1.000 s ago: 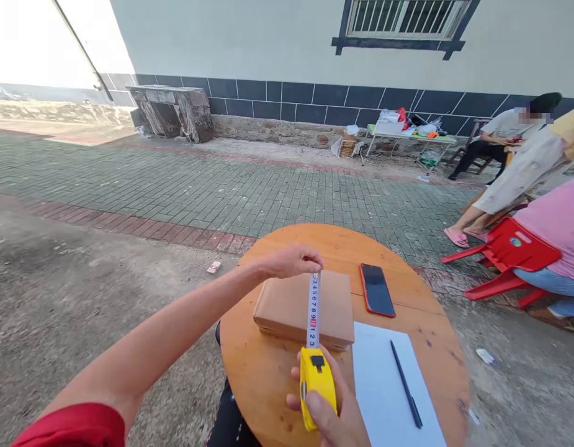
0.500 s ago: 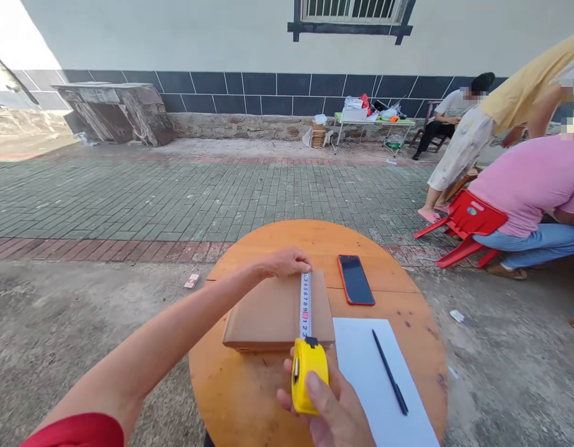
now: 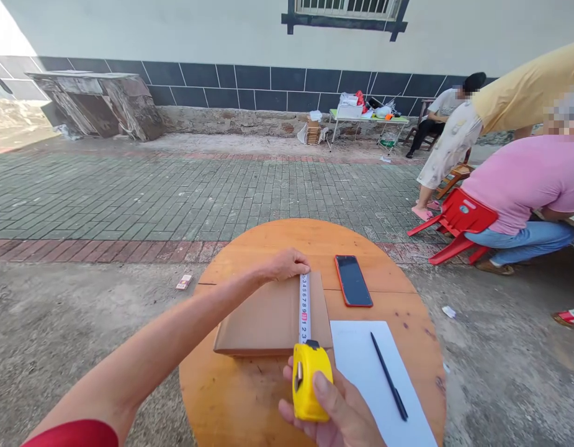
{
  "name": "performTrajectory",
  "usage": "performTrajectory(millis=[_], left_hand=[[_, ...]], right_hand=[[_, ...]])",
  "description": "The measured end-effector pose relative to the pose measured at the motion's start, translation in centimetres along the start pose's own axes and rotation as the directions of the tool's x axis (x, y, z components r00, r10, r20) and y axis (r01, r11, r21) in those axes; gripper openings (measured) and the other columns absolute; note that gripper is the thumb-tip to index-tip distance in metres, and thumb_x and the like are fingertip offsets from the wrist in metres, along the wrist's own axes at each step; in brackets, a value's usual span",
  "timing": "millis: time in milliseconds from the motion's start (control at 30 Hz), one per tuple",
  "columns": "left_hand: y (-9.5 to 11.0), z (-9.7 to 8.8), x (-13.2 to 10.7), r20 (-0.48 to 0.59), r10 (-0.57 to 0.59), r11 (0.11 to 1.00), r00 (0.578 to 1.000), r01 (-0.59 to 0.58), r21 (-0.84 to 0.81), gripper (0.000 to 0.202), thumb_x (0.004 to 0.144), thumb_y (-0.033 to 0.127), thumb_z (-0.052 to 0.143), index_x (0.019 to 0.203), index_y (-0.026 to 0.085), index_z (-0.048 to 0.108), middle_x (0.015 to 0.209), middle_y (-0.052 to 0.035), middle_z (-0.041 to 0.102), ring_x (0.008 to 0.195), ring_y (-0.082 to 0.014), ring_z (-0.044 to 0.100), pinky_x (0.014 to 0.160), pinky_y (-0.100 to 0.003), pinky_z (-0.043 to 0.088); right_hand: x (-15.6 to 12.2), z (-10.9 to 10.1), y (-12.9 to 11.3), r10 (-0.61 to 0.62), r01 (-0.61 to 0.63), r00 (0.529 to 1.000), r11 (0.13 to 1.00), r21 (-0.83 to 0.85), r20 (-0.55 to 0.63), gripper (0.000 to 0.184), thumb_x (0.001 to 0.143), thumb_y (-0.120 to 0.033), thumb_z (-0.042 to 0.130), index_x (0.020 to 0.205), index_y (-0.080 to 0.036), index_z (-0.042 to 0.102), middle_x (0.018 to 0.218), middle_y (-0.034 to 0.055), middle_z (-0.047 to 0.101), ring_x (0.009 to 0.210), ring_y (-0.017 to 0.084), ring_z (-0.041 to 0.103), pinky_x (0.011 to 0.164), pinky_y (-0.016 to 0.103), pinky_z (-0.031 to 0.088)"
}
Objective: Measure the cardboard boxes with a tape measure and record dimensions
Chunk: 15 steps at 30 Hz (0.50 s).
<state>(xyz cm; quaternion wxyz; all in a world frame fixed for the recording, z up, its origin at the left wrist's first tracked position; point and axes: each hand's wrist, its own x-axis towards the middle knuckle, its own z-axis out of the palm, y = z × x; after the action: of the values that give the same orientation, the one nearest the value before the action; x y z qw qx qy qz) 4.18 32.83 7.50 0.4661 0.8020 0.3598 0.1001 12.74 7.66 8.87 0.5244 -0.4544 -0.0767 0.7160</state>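
Note:
A brown cardboard box (image 3: 263, 320) lies flat on the round wooden table (image 3: 240, 403). My left hand (image 3: 287, 265) is at the box's far edge, its fingers pinched on the end of the tape measure's white blade. That blade runs straight toward me across the box top, numbers showing. In my right hand (image 3: 336, 403) I grip the yellow tape measure (image 3: 311, 382) just past the near edge of the box, thumb on its side. The blade's very tip is hidden under my left fingers.
On the table's right side are a red-edged phone (image 3: 354, 280), a white paper sheet (image 3: 356, 360) and a black pen (image 3: 389, 376). A person in pink (image 3: 533, 174) sits on a red chair (image 3: 463, 217) to the right, with others beyond. A cluttered folding table (image 3: 368, 117) stands by the wall.
The view has shifted slightly. My right hand and the tape measure sit a little lower and nearer to me; slightly more blade seems to show. My left hand keeps its pinch at the far edge.

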Motion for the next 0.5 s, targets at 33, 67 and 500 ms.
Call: performTrajectory(millis=[33,67,500], left_hand=[[-0.2,0.1,0.0,-0.001,0.002,1.000,1.000,-0.002,-0.004,0.020,0.072,0.033,0.057,0.071,0.018,0.071,0.075,0.0007,0.069,0.074,-0.0170,0.058,0.063,-0.023,0.041],[-0.3,0.2,-0.1,-0.001,0.003,1.000,1.000,-0.003,-0.009,0.022,0.072,0.034,0.056,0.073,0.018,0.071,0.076,0.0004,0.069,0.075,-0.0173,0.059,0.063,-0.024,0.042],[-0.7,0.9,-1.2,-0.058,0.059,0.998,0.997,-0.059,0.002,0.020,0.077,0.030,0.054,0.065,0.018,0.066,0.065,0.0020,0.060,0.065,-0.0148,0.051,0.058,-0.025,0.036]], right_hand=[[-0.1,-0.1,0.0,-0.014,0.014,1.000,1.000,-0.016,0.001,0.054,0.060,-0.056,0.086,0.098,-0.020,0.073,0.097,0.0063,0.066,0.091,0.022,0.063,0.084,0.039,0.054],[-0.1,-0.1,0.1,-0.029,0.029,1.000,0.999,-0.035,0.002,0.053,0.060,-0.056,0.086,0.097,-0.020,0.073,0.096,0.0057,0.066,0.088,0.021,0.062,0.084,0.038,0.054],[0.0,-1.8,2.7,-0.142,0.120,0.985,0.971,-0.207,-0.096,0.083,0.053,-0.055,0.089,0.122,-0.019,0.061,0.105,0.0112,0.070,0.101,0.032,0.064,0.088,0.044,0.052]])
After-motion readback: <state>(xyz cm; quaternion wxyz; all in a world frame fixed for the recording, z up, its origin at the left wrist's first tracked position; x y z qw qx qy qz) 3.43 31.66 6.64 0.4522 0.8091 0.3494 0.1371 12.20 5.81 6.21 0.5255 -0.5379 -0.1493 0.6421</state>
